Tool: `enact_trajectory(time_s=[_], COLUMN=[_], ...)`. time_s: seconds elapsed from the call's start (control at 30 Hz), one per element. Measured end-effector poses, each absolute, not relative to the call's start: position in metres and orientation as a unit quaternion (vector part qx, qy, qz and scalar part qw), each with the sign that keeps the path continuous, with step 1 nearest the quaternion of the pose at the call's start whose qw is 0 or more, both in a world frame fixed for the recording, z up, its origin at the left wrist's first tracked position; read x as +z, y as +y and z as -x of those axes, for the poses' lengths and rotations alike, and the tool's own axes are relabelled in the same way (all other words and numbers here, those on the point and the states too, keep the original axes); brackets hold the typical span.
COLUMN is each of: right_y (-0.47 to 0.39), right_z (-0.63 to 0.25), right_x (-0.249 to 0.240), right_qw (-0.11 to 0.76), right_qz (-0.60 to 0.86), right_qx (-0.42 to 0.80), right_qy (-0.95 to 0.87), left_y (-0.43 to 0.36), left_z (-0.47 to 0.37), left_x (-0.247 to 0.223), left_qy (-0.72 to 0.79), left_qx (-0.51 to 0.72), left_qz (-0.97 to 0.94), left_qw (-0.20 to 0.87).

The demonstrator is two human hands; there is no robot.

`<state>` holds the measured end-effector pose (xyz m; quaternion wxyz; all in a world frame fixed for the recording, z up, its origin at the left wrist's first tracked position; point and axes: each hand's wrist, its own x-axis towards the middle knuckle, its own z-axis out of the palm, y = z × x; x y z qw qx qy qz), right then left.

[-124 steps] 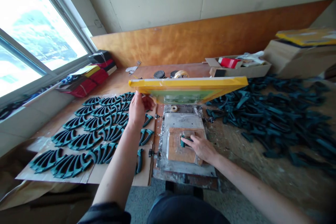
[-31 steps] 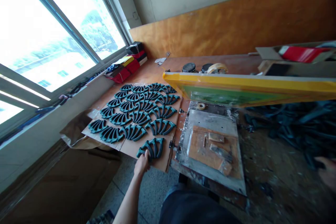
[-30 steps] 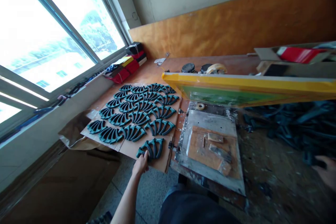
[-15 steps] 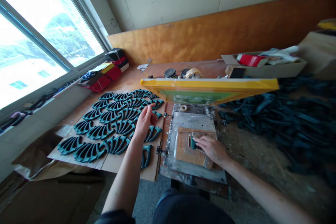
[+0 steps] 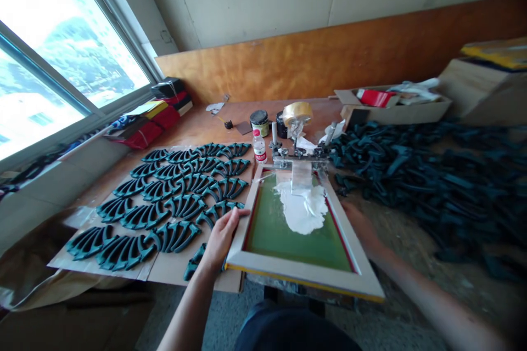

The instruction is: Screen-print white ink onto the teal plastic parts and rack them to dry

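Note:
A screen printing frame lies lowered in front of me, its green mesh carrying a patch of white ink. My left hand is closed at the frame's left edge, some fingers hidden. At the right edge is my right hand, blurred and partly behind the frame, so its fingers do not show. A squeegee rests at the ink's far end, below the metal hinge clamp. Dark green curved handles lie in rows on cardboard to the left. The wooden jig is hidden beneath the frame.
Behind the frame stand a small bottle, a lidded jar and a tape roll. A heap of dark green parts fills the right side. Farther back is an open carton. A window is at left.
The raised screen frame has come down over the jig and the green part there. My left hand has moved down to its left edge; my right hand has left the part for the right edge.

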<state>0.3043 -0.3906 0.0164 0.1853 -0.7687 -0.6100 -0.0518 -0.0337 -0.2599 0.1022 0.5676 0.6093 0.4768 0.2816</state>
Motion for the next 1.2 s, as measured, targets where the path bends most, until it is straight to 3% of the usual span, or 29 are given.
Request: enact_trajectory(time_s=[0.17,0.27,0.37,0.47,0.67,0.83,0.97,1.1,1.2], right_y=[-0.343,-0.311,-0.306,-0.33,-0.369,-0.363,-0.379,-0.366,-0.328], right_z=[-0.307,-0.277,-0.253,-0.243,-0.253,-0.25,-0.241,-0.25,-0.261], right_x=[0.062,0.078,0.072,0.058,0.062,0.056,0.04,0.057,0.08], right_qw=[0.254,0.191,0.101,0.074,0.075,0.137,0.165,0.156,0.173], right_qz=[0.734,0.702,0.698,0.655,0.501,0.552,0.508,0.566,0.651], right_qx=[-0.096,-0.052,0.016,0.017,0.053,0.014,-0.021,0.049,0.029], right_qy=[-0.622,-0.684,-0.709,-0.751,-0.861,-0.822,-0.845,-0.808,-0.739], left_y=[-0.27,-0.266,-0.264,-0.264,-0.265,-0.265,-0.266,-0.266,-0.264], left_z=[0.043,0.04,0.04,0.041,0.042,0.042,0.042,0.042,0.043], left_x=[0.022,0.001,-0.003,-0.005,-0.011,-0.009,-0.008,-0.003,0.013], left_qy=[0.523,0.538,0.533,0.53,0.527,0.525,0.528,0.529,0.515], left_qx=[0.172,0.145,0.142,0.149,0.166,0.172,0.18,0.179,0.175], left_qz=[-0.65,-0.677,-0.684,-0.679,-0.667,-0.664,-0.643,-0.621,-0.602], left_qw=[0.523,0.481,0.478,0.486,0.499,0.504,0.525,0.55,0.585])
